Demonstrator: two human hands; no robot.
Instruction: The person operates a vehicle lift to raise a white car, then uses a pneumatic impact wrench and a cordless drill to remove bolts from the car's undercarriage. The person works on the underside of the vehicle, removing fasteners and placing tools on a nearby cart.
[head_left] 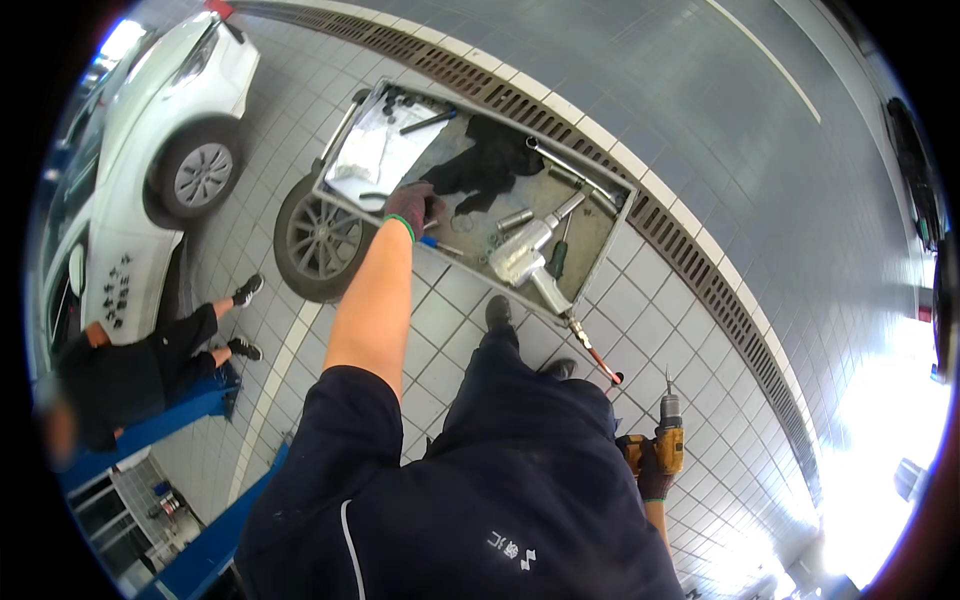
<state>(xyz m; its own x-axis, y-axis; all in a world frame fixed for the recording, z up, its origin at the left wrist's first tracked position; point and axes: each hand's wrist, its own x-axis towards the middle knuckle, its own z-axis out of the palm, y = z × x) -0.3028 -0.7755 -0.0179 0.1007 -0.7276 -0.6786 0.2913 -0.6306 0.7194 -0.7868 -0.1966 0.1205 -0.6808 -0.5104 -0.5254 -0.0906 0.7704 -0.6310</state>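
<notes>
My left hand (416, 205), in a dark red and grey glove, reaches over the near edge of a metal tool tray (602, 262). Its fingers point down and are mostly hidden, so what they hold, if anything, does not show. Close to it lie pliers (374, 195) and a blue-handled tool (440, 245). My gloved right hand (655, 478) hangs low at my right side, wrapped round the grip of a yellow and black cordless drill (672, 440). A thin bit points forward from its chuck.
The tray also carries a silver impact wrench (522, 252) with a red air hose (600, 365), a black cloth (490, 165), a ratchet (570, 168), a screwdriver (560, 257) and white paper (385, 150). A loose wheel (318, 240), a white car (150, 200) and another person (150, 375) are left.
</notes>
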